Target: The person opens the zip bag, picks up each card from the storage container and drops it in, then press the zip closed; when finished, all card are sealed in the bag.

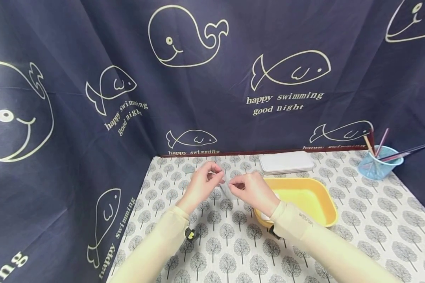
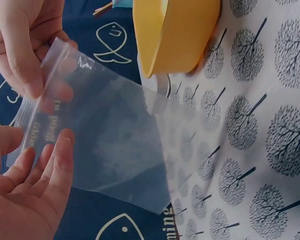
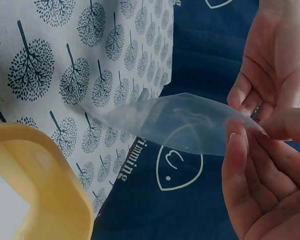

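You have a smooth plastic tray (image 1: 309, 200); left of it, a clear, glossy plastic bag (image 2: 120, 135); beneath it, a matt, cloth-covered counter (image 1: 217, 232); behind it, a matt cloth curtain (image 1: 219, 102).

Bright head view, dimmer wrist views

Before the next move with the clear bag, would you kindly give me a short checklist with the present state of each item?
1. Clear bag gripped on both sides: ok, the left hand and right hand both pinch it along one edge.
2. Bag empty: ok, nothing shows inside.
3. Bag's mouth parted: cannot tell, the layers are too transparent.
4. Yellow tray close by: ok, near the right hand.
5. A hand free to lift the white flat piece in the tray: not ok, both are on the bag.
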`<state>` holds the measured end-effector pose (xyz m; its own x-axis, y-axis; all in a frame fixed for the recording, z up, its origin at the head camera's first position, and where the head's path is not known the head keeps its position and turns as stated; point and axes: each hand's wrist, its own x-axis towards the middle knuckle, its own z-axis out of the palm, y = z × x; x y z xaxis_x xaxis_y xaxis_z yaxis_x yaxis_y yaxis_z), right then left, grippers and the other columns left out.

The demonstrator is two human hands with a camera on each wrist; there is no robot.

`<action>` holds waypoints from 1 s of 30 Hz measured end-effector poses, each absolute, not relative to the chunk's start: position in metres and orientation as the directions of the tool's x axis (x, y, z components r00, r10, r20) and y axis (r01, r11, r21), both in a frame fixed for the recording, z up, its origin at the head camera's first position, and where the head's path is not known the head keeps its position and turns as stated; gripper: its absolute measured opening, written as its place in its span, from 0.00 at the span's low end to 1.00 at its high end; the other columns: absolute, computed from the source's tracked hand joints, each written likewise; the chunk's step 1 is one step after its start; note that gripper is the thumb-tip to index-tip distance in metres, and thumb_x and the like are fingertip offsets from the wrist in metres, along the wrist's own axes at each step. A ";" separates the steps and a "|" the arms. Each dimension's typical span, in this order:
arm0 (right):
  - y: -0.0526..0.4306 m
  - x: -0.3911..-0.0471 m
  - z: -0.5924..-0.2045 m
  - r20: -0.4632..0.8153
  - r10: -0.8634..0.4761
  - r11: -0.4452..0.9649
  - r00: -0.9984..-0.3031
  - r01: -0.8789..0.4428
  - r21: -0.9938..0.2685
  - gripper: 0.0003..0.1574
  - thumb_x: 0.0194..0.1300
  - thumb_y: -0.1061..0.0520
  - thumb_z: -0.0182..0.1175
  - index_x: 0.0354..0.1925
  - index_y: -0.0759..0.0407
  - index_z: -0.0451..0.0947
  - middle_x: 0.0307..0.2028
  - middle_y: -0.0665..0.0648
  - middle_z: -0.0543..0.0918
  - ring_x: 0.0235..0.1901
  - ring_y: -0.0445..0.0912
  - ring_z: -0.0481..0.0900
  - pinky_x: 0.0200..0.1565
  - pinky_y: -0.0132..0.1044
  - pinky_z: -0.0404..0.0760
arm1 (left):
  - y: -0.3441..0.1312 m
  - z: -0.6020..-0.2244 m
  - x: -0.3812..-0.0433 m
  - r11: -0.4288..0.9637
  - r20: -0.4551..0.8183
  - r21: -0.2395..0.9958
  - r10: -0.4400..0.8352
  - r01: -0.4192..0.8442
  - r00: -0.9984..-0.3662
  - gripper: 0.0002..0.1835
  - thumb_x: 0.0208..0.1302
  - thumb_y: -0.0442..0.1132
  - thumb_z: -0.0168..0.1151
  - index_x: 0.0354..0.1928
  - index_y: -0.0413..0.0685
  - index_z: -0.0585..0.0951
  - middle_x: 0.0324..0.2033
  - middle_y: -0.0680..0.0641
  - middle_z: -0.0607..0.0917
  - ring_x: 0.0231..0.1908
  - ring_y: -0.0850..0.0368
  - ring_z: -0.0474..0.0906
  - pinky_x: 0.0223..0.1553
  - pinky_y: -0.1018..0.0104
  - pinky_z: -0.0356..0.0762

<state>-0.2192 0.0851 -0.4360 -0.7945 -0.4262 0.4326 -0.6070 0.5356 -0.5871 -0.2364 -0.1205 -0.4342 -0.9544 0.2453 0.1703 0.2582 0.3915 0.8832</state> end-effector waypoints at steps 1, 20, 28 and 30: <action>0.085 -0.219 -0.436 0.432 -0.431 0.526 -0.792 -0.609 -0.594 0.10 0.64 0.64 0.65 0.41 0.59 0.91 0.29 0.50 0.90 0.22 0.33 0.80 0.29 0.29 0.83 | -0.120 -0.435 -0.236 0.387 0.169 0.885 0.249 0.258 -0.954 0.06 0.76 0.41 0.63 0.48 0.50 0.80 0.42 0.51 0.86 0.40 0.51 0.88 0.44 0.56 0.86; 0.078 -0.219 -0.436 0.373 -0.398 0.528 -0.838 -0.542 -0.653 0.10 0.71 0.62 0.62 0.34 0.54 0.88 0.21 0.42 0.81 0.18 0.35 0.74 0.24 0.32 0.79 | -0.120 -0.440 -0.236 0.366 0.198 0.884 0.272 0.292 -0.942 0.07 0.76 0.38 0.61 0.47 0.44 0.84 0.38 0.51 0.88 0.38 0.52 0.88 0.44 0.63 0.86; 0.077 -0.222 -0.437 0.385 -0.391 0.537 -0.836 -0.547 -0.642 0.06 0.69 0.61 0.67 0.39 0.59 0.90 0.30 0.49 0.90 0.27 0.36 0.85 0.34 0.33 0.86 | -0.119 -0.438 -0.234 0.345 0.193 0.894 0.282 0.287 -0.940 0.08 0.77 0.36 0.60 0.48 0.40 0.86 0.39 0.48 0.90 0.38 0.56 0.88 0.44 0.66 0.87; 0.077 -0.222 -0.436 0.378 -0.396 0.538 -0.837 -0.545 -0.643 0.05 0.69 0.60 0.68 0.38 0.59 0.90 0.31 0.50 0.90 0.27 0.36 0.85 0.33 0.33 0.86 | -0.119 -0.437 -0.233 0.331 0.184 0.903 0.280 0.275 -0.942 0.09 0.77 0.36 0.59 0.48 0.39 0.85 0.40 0.47 0.90 0.38 0.56 0.88 0.44 0.66 0.87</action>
<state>-0.2217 0.0767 -0.4365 -0.8369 -0.3955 0.3784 -0.5450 0.5379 -0.6431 -0.2332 -0.1188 -0.4372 -0.9423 0.2796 0.1842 0.2747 0.3309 0.9028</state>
